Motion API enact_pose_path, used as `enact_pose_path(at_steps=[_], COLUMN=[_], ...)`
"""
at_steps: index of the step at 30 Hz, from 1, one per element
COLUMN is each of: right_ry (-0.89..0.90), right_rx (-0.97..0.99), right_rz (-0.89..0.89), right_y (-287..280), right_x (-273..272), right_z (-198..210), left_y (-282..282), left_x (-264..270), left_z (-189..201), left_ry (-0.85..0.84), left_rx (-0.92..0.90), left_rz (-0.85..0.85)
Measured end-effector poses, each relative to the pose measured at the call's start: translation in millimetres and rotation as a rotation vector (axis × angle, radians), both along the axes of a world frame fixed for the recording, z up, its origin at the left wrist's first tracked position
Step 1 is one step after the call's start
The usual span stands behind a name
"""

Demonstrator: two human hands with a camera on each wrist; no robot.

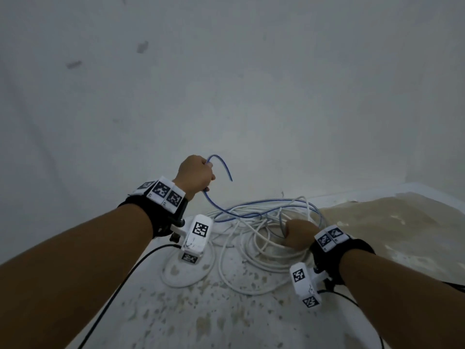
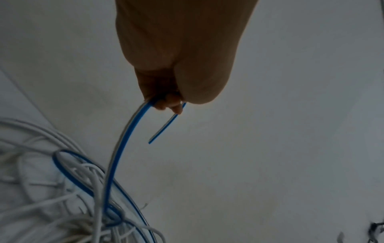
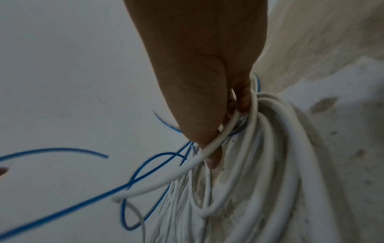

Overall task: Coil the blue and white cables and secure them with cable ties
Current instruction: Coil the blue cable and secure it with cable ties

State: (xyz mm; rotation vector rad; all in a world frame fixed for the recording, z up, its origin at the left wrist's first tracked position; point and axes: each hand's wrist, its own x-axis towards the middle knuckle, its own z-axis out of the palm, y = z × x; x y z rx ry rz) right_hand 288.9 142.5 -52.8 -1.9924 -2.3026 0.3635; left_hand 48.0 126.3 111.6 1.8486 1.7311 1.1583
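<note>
My left hand [image 1: 198,173] is raised by the wall and grips the blue cable [image 1: 214,205] close to its end. The short free end [image 1: 226,172] curls out above my fist. In the left wrist view the blue cable [image 2: 118,148] shows a white stripe and hangs from my curled fingers [image 2: 168,105] down into the heap. The white cable [image 1: 234,275] lies in loose tangled loops on the floor. My right hand [image 1: 298,234] is low at the heap's right side. It grips a bunch of white loops [image 3: 207,156], with blue strands [image 3: 145,174] passing under the fingers [image 3: 242,98].
A pale wall [image 1: 226,84] rises just behind the heap. The floor [image 1: 201,318] is white with worn patches, and a beige stained area [image 1: 390,222] lies at the right. Black leads [image 1: 120,285] trail from the wrist cameras.
</note>
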Motion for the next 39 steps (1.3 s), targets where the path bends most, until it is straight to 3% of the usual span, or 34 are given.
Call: enact_pose_path(at_steps=[4, 10, 12, 14, 17, 20, 23, 28, 33, 39], right_ry=[0.025, -0.030, -0.050, -0.022, 0.178, 0.071, -0.047, 0.146, 0.144, -0.021], right_rx=[0.029, -0.020, 0.073, 0.298, 0.400, 0.284, 0.266, 0.144, 0.277, 0.245], right_rz=[-0.030, -0.045, -0.073, -0.091, 0.165, 0.395, 0.286, 0.138, -0.138, -0.063], right_y=[-6.4, -8.2, -9.6, -11.5, -13.8, -17.9, -12.7, -2.2, 11.4, 33.8], right_x=[3.8, -16.3, -27.9, -41.3, -72.3, -106.9, -109.6, -70.4, -38.7, -28.9], right_z=[3.7, 19.0, 32.0, 43.0, 49.0, 40.3, 29.2, 11.4, 10.0, 16.1], left_y=[-12.7, -31.4, -31.7, -29.9, -28.2, -28.4, -33.8, -36.5, -26.4, -15.2], left_x=[-55.1, -105.4, -110.4, -109.6, -98.3, -88.3, -88.7, -101.9, -96.6, -81.2], left_z=[5.5, -7.8, -14.9, -18.7, -14.6, -5.5, -1.1, -19.6, -45.9, -66.1], left_ry=[0.070, 0.108, 0.101, 0.034, -0.211, -0.362, -0.360, -0.242, -0.130, 0.035], left_rx=[0.043, -0.058, -0.067, -0.034, -0.005, 0.017, 0.000, -0.118, -0.251, -0.381], left_rz=[0.065, 0.116, 0.092, 0.077, 0.066, 0.058, 0.069, 0.069, 0.025, -0.181])
